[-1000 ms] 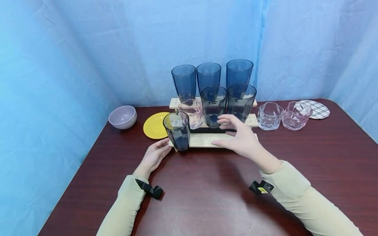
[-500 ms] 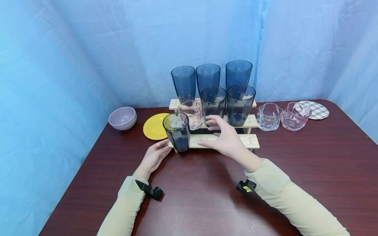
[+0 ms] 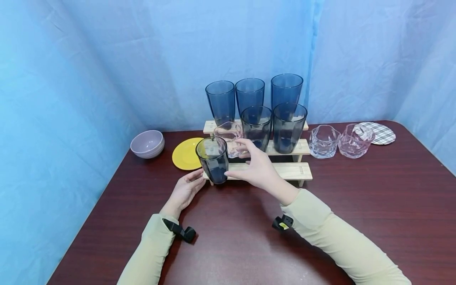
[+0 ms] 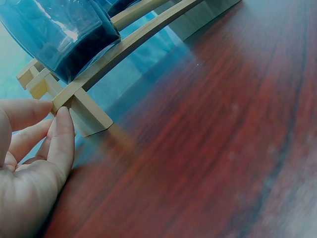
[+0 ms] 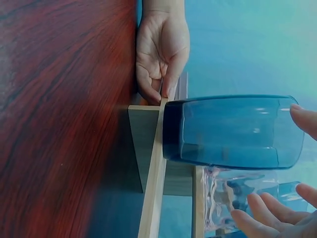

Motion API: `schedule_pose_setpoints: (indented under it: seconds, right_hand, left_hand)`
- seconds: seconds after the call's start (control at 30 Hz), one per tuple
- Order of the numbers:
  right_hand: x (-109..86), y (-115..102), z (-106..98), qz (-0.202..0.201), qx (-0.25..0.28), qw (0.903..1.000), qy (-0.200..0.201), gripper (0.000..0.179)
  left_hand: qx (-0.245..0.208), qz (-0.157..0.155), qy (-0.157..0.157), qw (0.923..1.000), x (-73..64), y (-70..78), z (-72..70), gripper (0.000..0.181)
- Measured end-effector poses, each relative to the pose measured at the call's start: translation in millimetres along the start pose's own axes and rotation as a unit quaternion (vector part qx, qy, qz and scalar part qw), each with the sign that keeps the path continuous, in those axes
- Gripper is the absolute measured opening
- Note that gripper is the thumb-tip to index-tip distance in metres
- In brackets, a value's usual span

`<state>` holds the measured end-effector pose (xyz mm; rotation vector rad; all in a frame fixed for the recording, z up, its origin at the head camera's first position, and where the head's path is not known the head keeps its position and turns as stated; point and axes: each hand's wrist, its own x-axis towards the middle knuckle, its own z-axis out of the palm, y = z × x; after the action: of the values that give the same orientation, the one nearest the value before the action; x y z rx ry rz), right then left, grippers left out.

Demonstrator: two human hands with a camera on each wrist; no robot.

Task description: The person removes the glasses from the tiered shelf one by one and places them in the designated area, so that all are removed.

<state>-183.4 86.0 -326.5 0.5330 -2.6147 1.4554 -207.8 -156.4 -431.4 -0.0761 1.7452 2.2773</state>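
A tall dark-blue glass (image 3: 213, 163) stands upright on the left end of the lowest step of a tiered wooden rack (image 3: 285, 170). My left hand (image 3: 185, 190) pinches that end of the step between thumb and fingers, plain in the left wrist view. My right hand (image 3: 257, 166) is just right of the glass, thumb and fingers spread apart. In the right wrist view its thumb (image 5: 306, 121) overlaps the glass's rim; whether it touches I cannot tell. Behind, a pinkish clear glass (image 3: 229, 132) and two tall glasses (image 3: 289, 130) stand on the middle step.
Three tall blue glasses (image 3: 220, 101) fill the top step. To the left are a lilac bowl (image 3: 147, 144) and a yellow plate (image 3: 186, 155). Two short clear glasses (image 3: 324, 142) and a checked round mat (image 3: 382, 133) lie to the right, near the blue curtain (image 3: 171, 59).
My right hand has moved left along the rack, from in front of the right-hand glasses to beside the front glass. The left hand has stayed at the rack's end.
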Motion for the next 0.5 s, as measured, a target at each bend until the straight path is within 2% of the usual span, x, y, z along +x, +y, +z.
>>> schedule_pose_setpoints:
  seconds: [0.17,0.5]
  right_hand:
    - [3.3,-4,5,0.008,-0.003,0.9998,-0.016,0.088]
    - [7.6,-4,19,0.005,-0.027,0.9994,-0.02,0.092]
  left_hand:
    - [0.003,-0.004,0.004,1.0,-0.5,-0.4,0.8,0.05]
    - [0.011,-0.002,0.003,0.9999,0.2,-0.2,0.3,0.05]
